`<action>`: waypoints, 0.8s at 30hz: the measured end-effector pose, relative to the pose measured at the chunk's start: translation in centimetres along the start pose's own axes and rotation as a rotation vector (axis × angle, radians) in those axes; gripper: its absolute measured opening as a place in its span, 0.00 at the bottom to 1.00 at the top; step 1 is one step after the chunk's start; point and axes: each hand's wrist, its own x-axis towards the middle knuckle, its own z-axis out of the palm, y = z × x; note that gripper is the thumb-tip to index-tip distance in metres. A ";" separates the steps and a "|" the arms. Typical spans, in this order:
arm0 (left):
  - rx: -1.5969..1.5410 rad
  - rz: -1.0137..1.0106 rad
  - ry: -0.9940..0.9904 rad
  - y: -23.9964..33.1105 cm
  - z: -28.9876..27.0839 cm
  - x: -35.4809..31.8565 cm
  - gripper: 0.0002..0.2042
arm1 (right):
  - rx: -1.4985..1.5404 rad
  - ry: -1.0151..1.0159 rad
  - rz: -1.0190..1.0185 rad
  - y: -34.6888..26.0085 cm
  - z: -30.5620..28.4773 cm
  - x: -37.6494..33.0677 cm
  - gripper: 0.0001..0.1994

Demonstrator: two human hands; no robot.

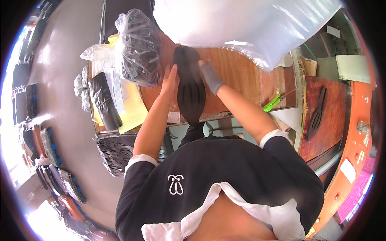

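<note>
A long black padded piece (191, 92) with grooves and a tapering near end lies over the wooden tabletop in front of me. Its near tip reaches past the table's front edge. My left hand (170, 80), bare, is along its left edge with the fingers stretched forward and apart. On the opposite edge is my right hand (210, 75) in a grey glove with bare fingertips, its fingers extended beside the piece. Neither hand visibly wraps round it.
A clear bag of dark pieces (138, 50) stands at the table's left, near a black roll (104, 100) and yellow paper (134, 106). Clear plastic sheeting (249, 28) hangs over the far side. Right are a green-handled tool (272, 103) and a grooved black piece (317, 114) on a reddish board.
</note>
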 end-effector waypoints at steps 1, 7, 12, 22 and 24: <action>0.035 -0.124 0.000 -0.3 -0.9 -1.5 0.32 | 0.108 -0.016 0.088 0.2 -0.9 -1.8 0.42; -0.134 -0.080 -0.112 -3.7 -0.6 -7.0 0.37 | 0.451 0.009 0.220 3.7 1.9 -4.6 0.33; -0.095 -0.057 -0.072 -1.1 -0.6 -3.9 0.36 | 0.416 -0.095 0.183 5.4 -1.6 -6.5 0.19; 0.596 0.542 -0.187 7.5 3.3 14.2 0.18 | -0.920 -0.923 -0.302 9.4 0.8 -13.1 0.25; 0.628 0.542 -0.188 7.9 3.2 14.9 0.18 | -1.157 -0.829 -0.451 9.4 2.4 -11.7 0.24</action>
